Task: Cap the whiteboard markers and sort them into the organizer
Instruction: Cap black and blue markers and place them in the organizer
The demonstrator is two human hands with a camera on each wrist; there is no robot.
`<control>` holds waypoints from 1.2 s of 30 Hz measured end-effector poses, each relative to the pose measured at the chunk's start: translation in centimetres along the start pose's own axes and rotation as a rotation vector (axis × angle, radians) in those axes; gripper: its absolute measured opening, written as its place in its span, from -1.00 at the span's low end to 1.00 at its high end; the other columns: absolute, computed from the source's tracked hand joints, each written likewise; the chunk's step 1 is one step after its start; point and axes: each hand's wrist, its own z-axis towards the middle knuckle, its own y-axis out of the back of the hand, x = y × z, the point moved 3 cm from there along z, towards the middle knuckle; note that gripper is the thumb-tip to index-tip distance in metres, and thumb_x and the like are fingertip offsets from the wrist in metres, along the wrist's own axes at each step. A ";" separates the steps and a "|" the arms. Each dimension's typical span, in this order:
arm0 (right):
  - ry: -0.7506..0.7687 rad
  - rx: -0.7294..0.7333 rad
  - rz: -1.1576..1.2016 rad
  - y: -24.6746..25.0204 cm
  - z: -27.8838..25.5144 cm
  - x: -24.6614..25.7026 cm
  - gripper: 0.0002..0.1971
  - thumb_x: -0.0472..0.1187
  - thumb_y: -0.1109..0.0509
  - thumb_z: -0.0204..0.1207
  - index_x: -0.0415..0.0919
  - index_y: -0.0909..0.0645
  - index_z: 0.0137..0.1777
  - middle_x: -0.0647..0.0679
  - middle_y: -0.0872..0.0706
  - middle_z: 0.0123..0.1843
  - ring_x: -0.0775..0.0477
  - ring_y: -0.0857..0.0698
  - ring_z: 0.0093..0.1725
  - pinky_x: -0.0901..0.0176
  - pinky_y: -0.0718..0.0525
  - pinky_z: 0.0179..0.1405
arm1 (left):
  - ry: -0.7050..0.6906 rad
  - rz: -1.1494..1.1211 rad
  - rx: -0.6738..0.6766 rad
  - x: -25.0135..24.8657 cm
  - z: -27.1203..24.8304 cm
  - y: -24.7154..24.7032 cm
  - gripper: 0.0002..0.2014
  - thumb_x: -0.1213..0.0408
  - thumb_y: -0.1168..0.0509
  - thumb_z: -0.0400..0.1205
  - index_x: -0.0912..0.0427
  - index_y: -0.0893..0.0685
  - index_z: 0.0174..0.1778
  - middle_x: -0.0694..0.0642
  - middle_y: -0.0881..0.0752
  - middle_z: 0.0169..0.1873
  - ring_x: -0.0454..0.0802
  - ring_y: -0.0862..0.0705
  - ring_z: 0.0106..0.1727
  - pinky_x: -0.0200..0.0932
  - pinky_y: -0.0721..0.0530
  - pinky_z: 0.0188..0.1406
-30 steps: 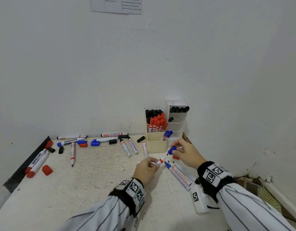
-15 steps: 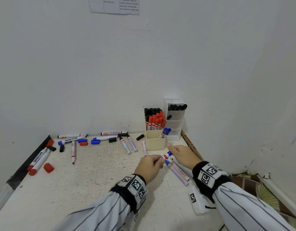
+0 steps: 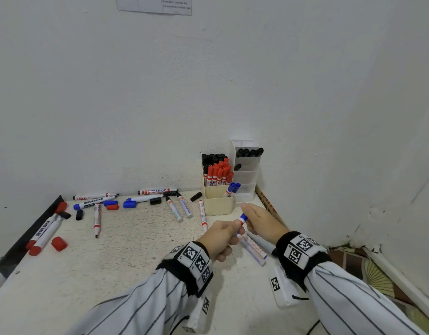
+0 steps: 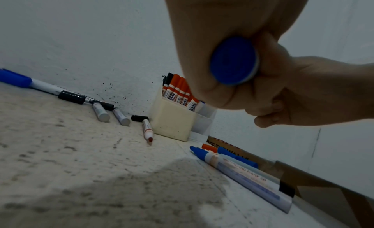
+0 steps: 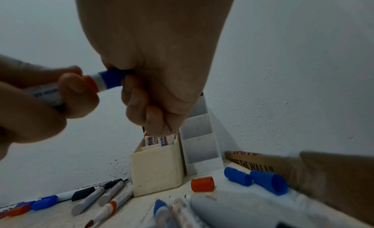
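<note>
I hold a white whiteboard marker (image 3: pixel 240 224) with a red band just above the table. My left hand (image 3: pixel 229 232) grips its barrel; its blue end (image 4: pixel 234 60) faces the left wrist camera. My right hand (image 3: pixel 249 220) pinches the blue cap (image 5: pixel 111 78), which sits over the marker's tip. Just beyond the hands stands the cream organizer (image 3: pixel 219 205), with red, black and two blue markers in it. Beside it, a white tiered organizer (image 3: pixel 247 176) holds black markers in its top tier.
Two uncapped blue markers (image 3: pixel 253 247) lie under my hands. Two blue caps (image 5: pixel 237 176) and an orange cap (image 5: pixel 203 184) lie by a cardboard strip (image 5: pixel 263 164). Several markers and caps lie along the back wall (image 3: pixel 141 199) and at the left edge (image 3: pixel 43 232).
The right hand has brought the blue cap down onto the marker's tip. Both hands have drawn together and a little nearer to me.
</note>
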 end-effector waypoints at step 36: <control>0.376 -0.141 -0.726 1.5 9.4 1.9 -0.83 -0.17 -0.36 0.56 -0.15 -0.58 0.12 -0.04 -0.71 0.07 -0.03 -0.62 0.04 0.22 -0.53 -0.07 | 0.004 1.261 -0.023 3.8 5.8 -0.7 -0.72 -0.07 -0.11 0.65 0.01 -0.50 0.14 0.08 -0.40 0.09 0.08 -0.52 0.00 0.02 -0.54 0.09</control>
